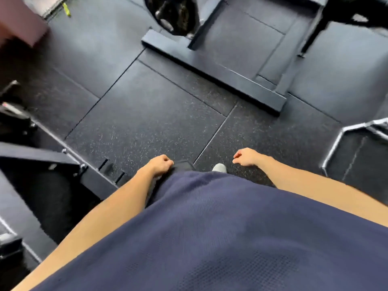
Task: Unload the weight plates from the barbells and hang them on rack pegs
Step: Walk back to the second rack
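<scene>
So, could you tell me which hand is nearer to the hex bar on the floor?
Right. The right hand hangs loosely curled and empty just left of the hex bar, which lies at the frame's right edge. The left hand hangs beyond it, by the other hip, clearly farther away.

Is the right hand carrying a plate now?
No, it is empty: the right hand hangs beside the hip with loosely curled fingers, only rubber floor beneath it.
</scene>
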The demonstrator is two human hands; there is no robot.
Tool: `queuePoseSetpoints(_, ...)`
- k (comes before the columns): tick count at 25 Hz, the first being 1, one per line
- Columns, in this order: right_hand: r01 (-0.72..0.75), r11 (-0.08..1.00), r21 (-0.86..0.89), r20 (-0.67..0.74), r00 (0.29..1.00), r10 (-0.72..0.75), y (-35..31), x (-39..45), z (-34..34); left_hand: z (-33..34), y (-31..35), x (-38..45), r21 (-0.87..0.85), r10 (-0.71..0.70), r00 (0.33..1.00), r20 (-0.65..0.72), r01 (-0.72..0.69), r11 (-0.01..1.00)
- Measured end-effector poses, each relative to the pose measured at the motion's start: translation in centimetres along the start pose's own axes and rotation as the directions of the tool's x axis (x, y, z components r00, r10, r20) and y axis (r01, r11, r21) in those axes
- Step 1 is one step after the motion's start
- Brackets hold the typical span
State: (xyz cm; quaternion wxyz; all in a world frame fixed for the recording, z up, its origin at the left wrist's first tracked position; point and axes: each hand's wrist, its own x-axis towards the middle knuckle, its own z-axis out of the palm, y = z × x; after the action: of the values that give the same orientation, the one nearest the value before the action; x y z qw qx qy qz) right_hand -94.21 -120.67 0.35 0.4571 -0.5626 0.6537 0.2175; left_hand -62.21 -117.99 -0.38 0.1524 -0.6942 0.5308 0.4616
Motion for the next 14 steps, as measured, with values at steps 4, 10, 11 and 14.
queuePoseSetpoints(4,0.142,0.973,-0.184,0.061,0.989,-0.133,-6.4,6.4,-7.6,-2.7,-0.7,3.1,-0.233,-0.132,0.989,-0.067,0.113,0.966)
queuePoseSetpoints(10,0.28,0.907,-0.313,0.109,0.96,-0.259,-19.2,16.0,-16.1,-9.6,-2.8,10.6,-0.363,-0.165,0.985,0.053,0.173,0.916)
queuePoseSetpoints(11,0.285,0.906,-0.311,0.104,0.958,-0.266,-21.2,17.3,-17.3,-11.6,-3.2,12.0,-0.38,-0.161,0.986,0.047,0.167,0.91)
queuePoseSetpoints(14,0.292,0.901,-0.322,0.102,0.956,-0.274,-28.0,20.8,-20.9,-19.5,-5.4,15.5,-0.396,-0.174,0.985,-0.006,0.157,0.905)
